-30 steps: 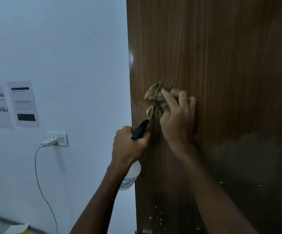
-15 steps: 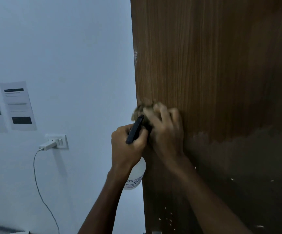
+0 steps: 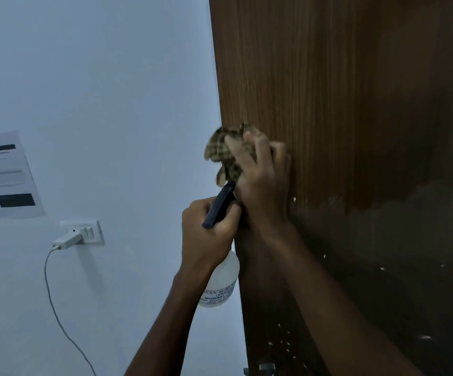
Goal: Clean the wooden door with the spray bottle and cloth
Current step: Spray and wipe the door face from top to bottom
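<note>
1. Head view, looking forward and down: the right hand (image 3: pixel 263 180) presses a crumpled checked brown-and-beige cloth (image 3: pixel 225 153) against the dark brown wood-grain door (image 3: pixel 355 104), near the door's left edge. The fingers curl over the cloth; this grip is clenched on the fabric, part of which bunches out above and to the left of the fingers.
2. Just below and left of the right grip, the left hand (image 3: pixel 206 234) grasps the neck of a translucent white plastic spray bottle (image 3: pixel 220 283) with a black trigger head (image 3: pixel 220 204). The fingers wrap round the neck, the black head juts up toward the cloth, and the printed white body hangs below the fist, just beside the door's edge.
3. Below and right of the right grip, the door's surface looks darker, with an uneven upper border and scattered small pale specks (image 3: pixel 285 343).
4. Well to the left of the left grip, on the white wall (image 3: pixel 111 77), sit a white socket plate (image 3: pixel 89 232) with a white plug (image 3: pixel 66 240) and a grey cable (image 3: pixel 57 308) trailing downward.
5. Above the socket plate, printed paper sheets (image 3: pixel 5 175) are fixed to the wall.
</note>
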